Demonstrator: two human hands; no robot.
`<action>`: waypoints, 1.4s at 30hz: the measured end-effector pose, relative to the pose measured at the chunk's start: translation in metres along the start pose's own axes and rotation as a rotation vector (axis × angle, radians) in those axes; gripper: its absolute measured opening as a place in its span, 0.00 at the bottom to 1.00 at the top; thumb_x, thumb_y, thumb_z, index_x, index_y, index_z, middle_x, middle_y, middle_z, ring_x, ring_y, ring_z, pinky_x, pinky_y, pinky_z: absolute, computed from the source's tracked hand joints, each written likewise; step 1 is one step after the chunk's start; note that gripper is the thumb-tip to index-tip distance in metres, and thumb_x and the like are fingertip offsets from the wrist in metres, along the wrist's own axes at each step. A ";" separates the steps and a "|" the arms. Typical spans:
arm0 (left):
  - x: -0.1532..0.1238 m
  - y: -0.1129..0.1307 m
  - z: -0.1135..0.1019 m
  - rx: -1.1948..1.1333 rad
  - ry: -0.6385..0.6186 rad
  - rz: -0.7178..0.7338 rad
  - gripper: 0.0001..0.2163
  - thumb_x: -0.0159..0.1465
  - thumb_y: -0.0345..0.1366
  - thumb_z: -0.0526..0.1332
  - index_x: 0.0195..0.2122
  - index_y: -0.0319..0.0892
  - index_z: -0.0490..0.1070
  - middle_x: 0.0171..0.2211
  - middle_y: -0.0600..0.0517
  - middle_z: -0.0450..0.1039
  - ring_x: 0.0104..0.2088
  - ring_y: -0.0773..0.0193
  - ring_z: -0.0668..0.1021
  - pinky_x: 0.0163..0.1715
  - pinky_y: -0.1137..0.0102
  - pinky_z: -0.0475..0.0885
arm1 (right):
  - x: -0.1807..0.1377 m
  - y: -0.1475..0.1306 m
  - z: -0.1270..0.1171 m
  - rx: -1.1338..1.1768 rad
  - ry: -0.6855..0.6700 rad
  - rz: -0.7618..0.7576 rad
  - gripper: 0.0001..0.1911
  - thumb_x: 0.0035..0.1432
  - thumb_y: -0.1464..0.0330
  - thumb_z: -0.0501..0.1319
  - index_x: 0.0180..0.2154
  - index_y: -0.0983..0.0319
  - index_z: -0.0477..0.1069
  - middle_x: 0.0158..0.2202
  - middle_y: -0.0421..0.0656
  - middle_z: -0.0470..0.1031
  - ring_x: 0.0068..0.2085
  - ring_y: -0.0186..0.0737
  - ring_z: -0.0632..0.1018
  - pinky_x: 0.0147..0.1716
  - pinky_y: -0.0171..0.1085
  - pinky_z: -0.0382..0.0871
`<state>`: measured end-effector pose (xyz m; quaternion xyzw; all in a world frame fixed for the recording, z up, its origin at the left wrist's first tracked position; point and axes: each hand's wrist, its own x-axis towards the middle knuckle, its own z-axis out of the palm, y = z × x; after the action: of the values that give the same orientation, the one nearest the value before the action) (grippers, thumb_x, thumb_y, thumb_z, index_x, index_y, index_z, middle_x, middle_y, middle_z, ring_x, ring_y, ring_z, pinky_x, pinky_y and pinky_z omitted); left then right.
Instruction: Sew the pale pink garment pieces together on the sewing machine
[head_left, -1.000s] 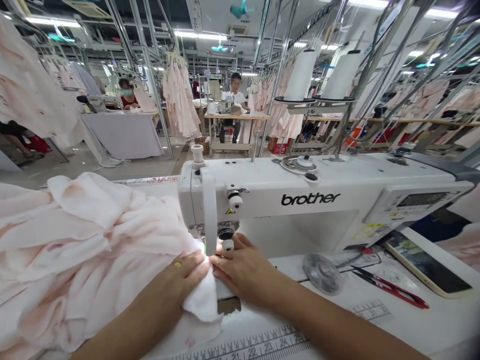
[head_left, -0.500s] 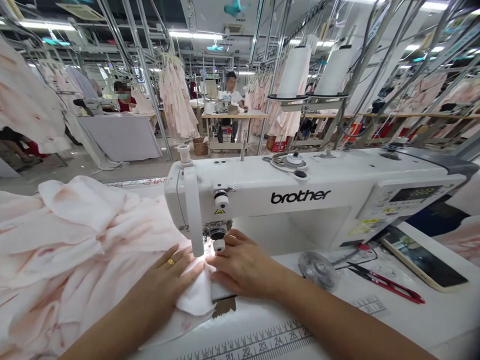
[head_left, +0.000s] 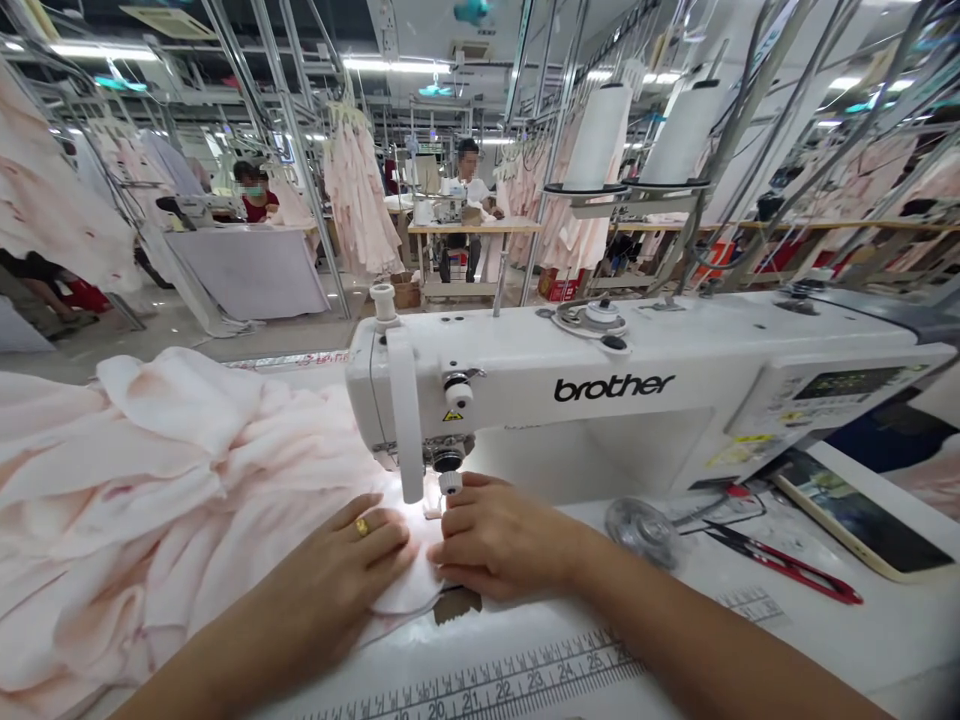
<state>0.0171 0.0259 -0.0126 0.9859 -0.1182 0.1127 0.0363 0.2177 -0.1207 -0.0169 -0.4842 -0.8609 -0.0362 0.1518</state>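
Observation:
Pale pink-and-white fabric lies in loose folds left of the sewing machine and runs under its lit presser foot. My left hand, with a gold ring, rests on the cloth left of the foot. Its fingers are bent and drawn together on the fabric. Close to the right side of the foot, my right hand has its fingers curled at the fabric's edge. The fingertips of that hand are partly hidden, and a rounded end of the cloth shows between both hands.
A printed ruler scale runs along the table's front. Red-handled thread snips, a clear round magnifier-like disc and a phone lie to the right. Thread cones stand behind the machine; two people work at tables beyond.
My left fingers have gone from stretched out to bent. My right fingers have curled in more beside the presser foot. The cloth between the hands lies flatter, and the view has shifted slightly.

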 end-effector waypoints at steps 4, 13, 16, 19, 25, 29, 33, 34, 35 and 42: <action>0.000 0.007 -0.009 -0.018 -0.026 0.004 0.06 0.64 0.31 0.57 0.40 0.43 0.71 0.43 0.49 0.75 0.42 0.56 0.75 0.49 0.59 0.70 | 0.001 -0.001 0.001 0.016 -0.001 -0.012 0.08 0.65 0.65 0.60 0.34 0.61 0.73 0.29 0.39 0.72 0.35 0.39 0.68 0.42 0.38 0.58; 0.000 -0.008 0.014 0.045 0.074 0.054 0.10 0.69 0.35 0.57 0.49 0.41 0.69 0.42 0.48 0.76 0.41 0.58 0.77 0.49 0.61 0.70 | -0.001 0.001 0.002 -0.041 0.034 0.095 0.15 0.68 0.65 0.56 0.29 0.62 0.70 0.29 0.38 0.71 0.30 0.35 0.65 0.46 0.38 0.55; -0.002 -0.012 0.016 0.027 0.055 0.048 0.10 0.69 0.35 0.55 0.50 0.41 0.69 0.44 0.47 0.75 0.43 0.57 0.77 0.48 0.60 0.71 | -0.002 0.001 -0.001 -0.025 0.019 0.092 0.15 0.69 0.64 0.55 0.30 0.62 0.72 0.29 0.38 0.71 0.30 0.36 0.65 0.47 0.38 0.54; -0.002 -0.014 0.016 0.016 0.050 0.049 0.10 0.69 0.32 0.53 0.49 0.41 0.69 0.44 0.46 0.75 0.43 0.57 0.77 0.47 0.60 0.71 | -0.001 0.000 -0.002 -0.017 -0.007 0.092 0.14 0.68 0.64 0.56 0.32 0.62 0.73 0.29 0.38 0.72 0.30 0.36 0.65 0.48 0.38 0.54; 0.000 -0.020 0.016 -0.004 0.039 0.002 0.12 0.69 0.30 0.53 0.51 0.41 0.69 0.47 0.46 0.74 0.45 0.57 0.76 0.49 0.59 0.70 | -0.001 0.000 -0.001 -0.009 -0.014 0.095 0.14 0.68 0.64 0.56 0.31 0.62 0.73 0.29 0.38 0.71 0.30 0.35 0.65 0.46 0.38 0.54; 0.001 -0.023 0.014 0.024 0.030 0.023 0.12 0.68 0.27 0.53 0.51 0.41 0.69 0.50 0.46 0.72 0.51 0.56 0.73 0.55 0.58 0.66 | 0.000 0.001 -0.003 -0.005 -0.024 0.077 0.13 0.69 0.65 0.56 0.32 0.62 0.73 0.29 0.39 0.72 0.30 0.35 0.66 0.45 0.38 0.55; 0.001 -0.015 0.005 0.020 0.021 0.079 0.13 0.68 0.24 0.50 0.48 0.40 0.69 0.48 0.47 0.72 0.49 0.57 0.72 0.53 0.58 0.66 | 0.000 0.002 -0.004 0.000 -0.031 0.036 0.10 0.67 0.65 0.58 0.34 0.62 0.74 0.30 0.39 0.73 0.33 0.36 0.68 0.45 0.38 0.55; 0.001 -0.012 0.002 -0.013 0.006 0.076 0.13 0.68 0.24 0.49 0.46 0.41 0.70 0.45 0.47 0.73 0.46 0.58 0.73 0.50 0.59 0.67 | 0.000 0.002 -0.003 0.004 -0.030 0.023 0.09 0.67 0.65 0.59 0.36 0.61 0.74 0.31 0.39 0.73 0.34 0.37 0.69 0.45 0.38 0.55; 0.001 -0.008 0.000 -0.054 -0.011 0.061 0.13 0.68 0.24 0.49 0.44 0.41 0.70 0.42 0.48 0.73 0.43 0.59 0.73 0.47 0.60 0.68 | 0.000 0.002 -0.003 0.008 -0.029 0.012 0.08 0.67 0.65 0.59 0.38 0.61 0.74 0.32 0.39 0.74 0.35 0.37 0.69 0.45 0.38 0.55; 0.002 0.005 0.001 -0.220 -0.022 -0.123 0.08 0.69 0.31 0.53 0.43 0.44 0.71 0.35 0.51 0.70 0.38 0.60 0.71 0.41 0.62 0.67 | 0.000 0.002 -0.002 0.041 -0.036 -0.003 0.08 0.64 0.65 0.62 0.33 0.60 0.74 0.30 0.37 0.72 0.35 0.37 0.68 0.43 0.37 0.56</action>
<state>0.0176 0.0202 -0.0131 0.9825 -0.0693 0.0858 0.1498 0.2193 -0.1200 -0.0146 -0.4804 -0.8647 -0.0101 0.1463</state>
